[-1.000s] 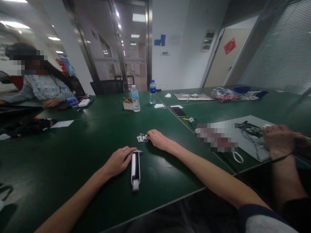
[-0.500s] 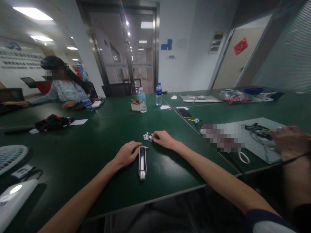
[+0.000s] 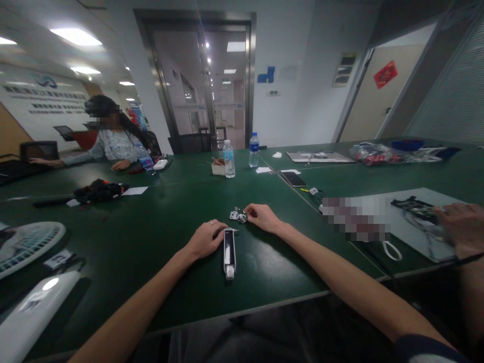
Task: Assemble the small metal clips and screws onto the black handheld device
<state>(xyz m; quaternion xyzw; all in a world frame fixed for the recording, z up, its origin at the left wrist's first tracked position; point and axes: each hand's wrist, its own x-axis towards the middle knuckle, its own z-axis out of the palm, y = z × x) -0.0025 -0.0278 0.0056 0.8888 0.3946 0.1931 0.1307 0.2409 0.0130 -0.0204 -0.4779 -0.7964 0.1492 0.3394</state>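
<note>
While both your forearms lie stretched across the green table [image 3: 159,217], the survey from your left side reads as follows. A white fan grille [image 3: 26,244] and a white device [image 3: 34,312] sit at the near left edge. Farther back lie a black bundle [image 3: 98,190] and a sheet of paper [image 3: 135,190]. Behind them a seated person [image 3: 113,143] leans on the far side of the table.

Your left hand [image 3: 206,239] rests palm down, fingers loosely curled. Its fingertips touch the far end of a black-and-white handheld tool [image 3: 229,249] but do not wrap round it. The tool lies flat, lengthwise toward you, between your two forearms.

Just beyond the tool, a small cluster of metal hinge parts [image 3: 238,216] lies on the table. Your right hand [image 3: 262,218] has thumb and forefinger at the cluster. Whether they pinch a piece or only touch it cannot be told.

Well behind stand two water bottles [image 3: 228,159], with a small open box [image 3: 218,166] beside the nearer one. To the right lie a phone [image 3: 294,179] and a grey mat [image 3: 408,227] carrying a circuit board [image 3: 414,204]. A co-worker's hand [image 3: 461,224] rests there.
</note>
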